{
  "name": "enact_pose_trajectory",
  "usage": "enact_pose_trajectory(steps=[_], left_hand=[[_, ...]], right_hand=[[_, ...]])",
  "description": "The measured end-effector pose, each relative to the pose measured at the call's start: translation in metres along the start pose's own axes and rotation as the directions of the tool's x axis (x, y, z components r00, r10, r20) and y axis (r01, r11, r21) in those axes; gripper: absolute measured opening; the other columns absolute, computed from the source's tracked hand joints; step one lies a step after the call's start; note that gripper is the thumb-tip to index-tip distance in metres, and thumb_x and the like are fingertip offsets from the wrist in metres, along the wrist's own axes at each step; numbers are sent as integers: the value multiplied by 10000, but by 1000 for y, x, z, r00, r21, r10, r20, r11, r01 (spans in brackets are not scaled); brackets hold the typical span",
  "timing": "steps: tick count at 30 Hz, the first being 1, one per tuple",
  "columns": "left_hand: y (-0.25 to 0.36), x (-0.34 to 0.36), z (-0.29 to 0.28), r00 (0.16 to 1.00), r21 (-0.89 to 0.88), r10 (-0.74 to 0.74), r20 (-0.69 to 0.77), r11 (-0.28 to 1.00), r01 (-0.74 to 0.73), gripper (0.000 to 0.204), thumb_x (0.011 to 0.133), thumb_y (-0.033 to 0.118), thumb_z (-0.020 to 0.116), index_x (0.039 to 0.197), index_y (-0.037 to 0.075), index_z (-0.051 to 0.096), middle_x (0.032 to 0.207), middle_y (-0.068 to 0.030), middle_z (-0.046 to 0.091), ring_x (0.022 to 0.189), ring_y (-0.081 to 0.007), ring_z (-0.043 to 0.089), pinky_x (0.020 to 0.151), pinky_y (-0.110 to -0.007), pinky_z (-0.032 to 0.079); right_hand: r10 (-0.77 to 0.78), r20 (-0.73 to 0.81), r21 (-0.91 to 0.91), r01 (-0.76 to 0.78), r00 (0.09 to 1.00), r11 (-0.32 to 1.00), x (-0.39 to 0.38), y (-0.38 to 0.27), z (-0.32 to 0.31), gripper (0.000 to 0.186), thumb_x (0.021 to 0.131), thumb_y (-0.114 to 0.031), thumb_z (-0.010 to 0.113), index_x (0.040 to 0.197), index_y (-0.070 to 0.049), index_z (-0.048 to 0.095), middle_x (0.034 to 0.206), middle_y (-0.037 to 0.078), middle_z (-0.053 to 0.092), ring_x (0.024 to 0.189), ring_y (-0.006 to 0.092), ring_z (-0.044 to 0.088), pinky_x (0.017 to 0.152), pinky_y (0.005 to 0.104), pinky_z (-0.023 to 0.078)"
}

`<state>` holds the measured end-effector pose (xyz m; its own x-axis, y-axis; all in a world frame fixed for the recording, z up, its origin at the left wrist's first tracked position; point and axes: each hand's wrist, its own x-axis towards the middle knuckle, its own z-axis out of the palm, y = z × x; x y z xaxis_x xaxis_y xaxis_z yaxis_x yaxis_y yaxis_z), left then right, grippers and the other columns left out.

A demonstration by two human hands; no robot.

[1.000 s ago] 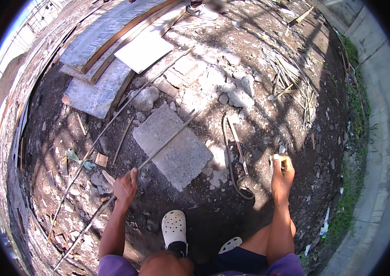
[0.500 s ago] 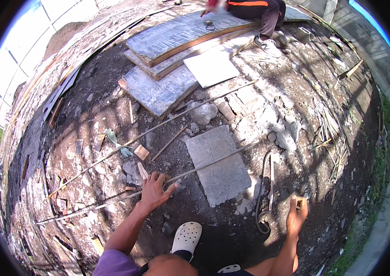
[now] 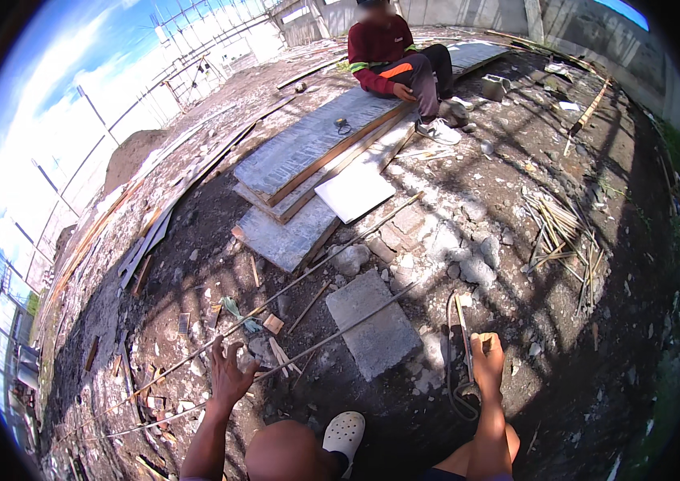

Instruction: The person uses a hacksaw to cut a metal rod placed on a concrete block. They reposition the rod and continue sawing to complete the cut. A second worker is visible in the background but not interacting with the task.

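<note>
My left hand point(image 3: 232, 375) is raised over the ground with its fingers apart and curved, holding nothing visible. A long thin rod point(image 3: 332, 336) runs behind it and across a grey concrete block point(image 3: 374, 325); whether the hand touches the rod I cannot tell. A second long rod point(image 3: 320, 263) lies farther off, roughly parallel. On the right, my right hand point(image 3: 487, 367) has its fingers curled closed, and anything inside them is hidden. Beside it lie a bent dark metal bar point(image 3: 450, 361) with a hooked end and a narrow flat strip point(image 3: 463, 330).
Stacked boards point(image 3: 308, 148) lie ahead, with a white tile-like panel point(image 3: 355, 194) against them. A person point(image 3: 388, 60) sits on the boards. Rubble point(image 3: 476, 268) and a pile of thin sticks point(image 3: 558, 228) are on the right. A wall point(image 3: 637, 64) stands behind. My white clog point(image 3: 344, 433) is below.
My view has tilted up, bringing the seated person's upper body and the sky in. My left hand has drawn back slightly, its fingers lifted. My right hand stays curled, now closer to the bent bar.
</note>
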<state>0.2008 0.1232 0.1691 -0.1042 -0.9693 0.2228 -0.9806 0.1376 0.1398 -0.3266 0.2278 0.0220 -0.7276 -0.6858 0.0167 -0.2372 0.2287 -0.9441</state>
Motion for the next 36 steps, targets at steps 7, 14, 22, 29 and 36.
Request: enact_pose_trajectory(steps=[7,14,22,29,36], left_hand=[[-20,-42,-202,891,242,3,-454,963,120,551,889,295,821,1345,120,566,1611,-167,272,1398,-441,381,1142,-589,391],[1,-140,-383,576,404,181,-797,869,287,465,918,269,804,1317,138,606,1593,-152,371,1424,-380,405,1171,-532,347],[42,-198,-465,366,408,290,-884,861,303,396,954,289,778,1275,109,633,1562,-146,428,1465,-361,409,1177,-506,365],[75,-159,-468,341,385,311,-887,906,175,401,925,284,810,1258,139,639,1534,-149,442,1431,-373,430,1124,-527,425],[72,-86,-409,455,402,360,-814,916,-5,413,890,291,824,1224,135,636,1443,-155,472,1346,-377,489,1036,-497,496]], right_hand=[[105,125,32,-110,987,993,0,19,13,400,1030,-413,651,961,-22,599,819,151,650,754,286,613,764,440,497],[24,101,393,-62,995,917,26,40,36,418,1073,-382,621,831,-44,576,732,-34,509,693,69,402,614,313,382],[308,301,665,-430,903,610,31,29,41,640,1029,-724,447,907,-128,647,764,-32,630,629,79,545,535,253,390],[346,415,833,-504,842,229,32,16,18,711,967,-816,452,948,-138,664,864,-18,696,712,118,612,587,252,445],[363,323,911,-391,874,132,54,16,6,695,935,-818,522,920,-141,680,950,3,709,705,120,588,578,237,482]])
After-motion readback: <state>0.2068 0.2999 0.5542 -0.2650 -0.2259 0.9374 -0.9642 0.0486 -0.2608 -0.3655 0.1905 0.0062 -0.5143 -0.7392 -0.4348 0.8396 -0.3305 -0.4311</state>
